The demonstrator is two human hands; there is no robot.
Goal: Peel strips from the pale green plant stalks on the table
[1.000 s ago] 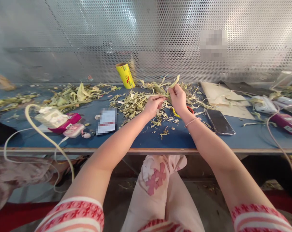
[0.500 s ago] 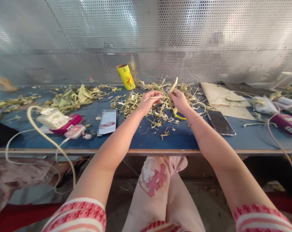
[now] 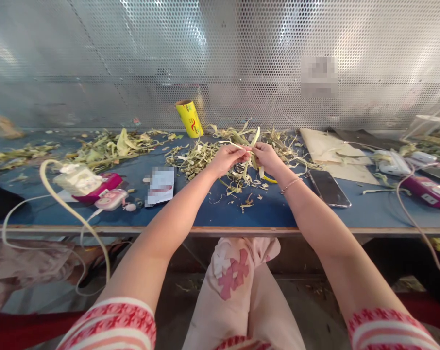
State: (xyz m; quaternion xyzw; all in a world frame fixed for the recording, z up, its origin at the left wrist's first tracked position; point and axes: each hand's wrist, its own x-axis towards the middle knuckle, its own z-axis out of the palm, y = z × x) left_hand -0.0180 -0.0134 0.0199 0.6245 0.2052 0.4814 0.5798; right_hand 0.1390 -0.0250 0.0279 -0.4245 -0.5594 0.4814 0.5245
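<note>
My left hand (image 3: 228, 160) is closed, with thumb and fingers pinched on a thin pale strip of dried plant (image 3: 231, 144). Touching or almost touching it, my right hand (image 3: 266, 156) pinches a broader pale-green dried leaf (image 3: 256, 136) that stands up past the fingers. Both hands are over a loose heap of dried, curled plant strips (image 3: 194, 160) on the blue table (image 3: 220, 214). Beneath my right hand shows part of a yellow ring-shaped thing (image 3: 269, 179). The fingertips overlap, so exactly where the pieces meet is hidden.
A yellow cardboard tube (image 3: 189, 119) stands tilted by the perforated metal wall (image 3: 132, 58). Phones lie either side, a dark one (image 3: 329, 187) at right and a lit one (image 3: 163, 184) at left. Cables trail from a power bank (image 3: 110, 198). Another leaf pile (image 3: 103, 150) lies left.
My hands have come together; the right hand has moved slightly left and the left hand slightly right. The upright leaf has shifted left with the right hand. The camera view has moved slightly.
</note>
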